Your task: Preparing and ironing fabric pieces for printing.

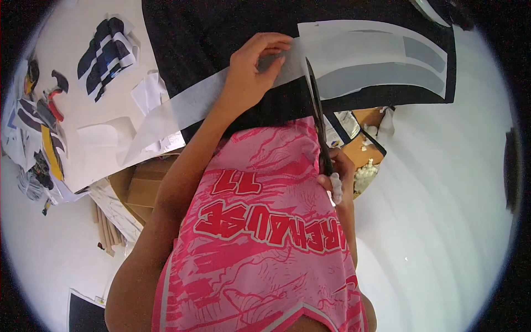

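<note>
My left hand, its fingers curled toward the thumb, holds a long translucent strip against a black sheet. The strip trails down to the left, under my forearm. Long dark scissors are in my right hand, below and right of the left one. Their blades point upward at the sheet's near edge, between the strip and a translucent white template piece. White wrapping shows at the scissors' handle, partly hidden by my fingers. Right of the blades, a curved grey piece lies on the black sheet.
A white table on the left bears a black-and-white checkered piece, white paper scraps and red-handled pliers. Below the work are a cardboard box and an open container of scraps.
</note>
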Available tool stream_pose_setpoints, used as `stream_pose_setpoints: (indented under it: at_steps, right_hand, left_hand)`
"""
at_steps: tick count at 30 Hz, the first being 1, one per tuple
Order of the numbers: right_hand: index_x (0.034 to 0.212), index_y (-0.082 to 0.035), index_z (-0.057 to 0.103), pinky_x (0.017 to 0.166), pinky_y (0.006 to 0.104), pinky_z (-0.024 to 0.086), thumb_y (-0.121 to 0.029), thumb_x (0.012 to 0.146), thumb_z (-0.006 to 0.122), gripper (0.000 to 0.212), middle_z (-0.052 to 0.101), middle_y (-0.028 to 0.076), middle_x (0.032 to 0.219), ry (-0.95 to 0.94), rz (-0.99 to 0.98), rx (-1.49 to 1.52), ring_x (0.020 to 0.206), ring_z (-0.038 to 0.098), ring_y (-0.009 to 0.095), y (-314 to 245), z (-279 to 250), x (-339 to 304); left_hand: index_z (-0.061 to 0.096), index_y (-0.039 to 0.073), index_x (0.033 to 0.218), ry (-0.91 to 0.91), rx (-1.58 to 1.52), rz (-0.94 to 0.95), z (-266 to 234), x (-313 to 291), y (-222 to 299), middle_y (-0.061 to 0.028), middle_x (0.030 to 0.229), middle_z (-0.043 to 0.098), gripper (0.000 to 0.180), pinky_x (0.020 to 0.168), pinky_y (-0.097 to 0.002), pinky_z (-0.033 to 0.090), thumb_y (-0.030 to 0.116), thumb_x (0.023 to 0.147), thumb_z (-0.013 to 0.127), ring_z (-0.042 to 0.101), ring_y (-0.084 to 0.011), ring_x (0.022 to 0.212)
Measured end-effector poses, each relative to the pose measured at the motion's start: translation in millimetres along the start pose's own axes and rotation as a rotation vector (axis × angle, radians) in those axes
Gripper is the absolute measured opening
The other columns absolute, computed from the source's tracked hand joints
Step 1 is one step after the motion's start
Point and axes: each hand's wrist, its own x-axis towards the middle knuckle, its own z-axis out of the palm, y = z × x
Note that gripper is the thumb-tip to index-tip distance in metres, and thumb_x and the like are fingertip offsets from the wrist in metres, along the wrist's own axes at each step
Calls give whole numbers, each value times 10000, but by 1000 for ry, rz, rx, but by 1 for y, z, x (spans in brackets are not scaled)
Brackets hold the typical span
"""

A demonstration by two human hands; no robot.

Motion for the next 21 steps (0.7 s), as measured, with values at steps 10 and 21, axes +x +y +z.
stream_pose_setpoints:
  at_steps: [10,21]
  right_hand:
    - [956,-60,589,622,228,325,-261,743,915,439,523,-59,795,14,-73,-56,707,457,57,-2,17,35]
    - [892,-65,606,612,227,322,-116,768,895,318,519,-73,761,43,-19,-52,678,438,37,-16,24,47]
  left_hand:
    - [675,17,1172,14,-15,-37,0,3,4,-98,1089,716,329,909,-308,564,-106,867,679,717,-182,1022]
    - [664,10,1086,67,-148,-54,2,1,-8,-61,1018,705,236,867,-275,540,-106,880,670,680,-131,938]
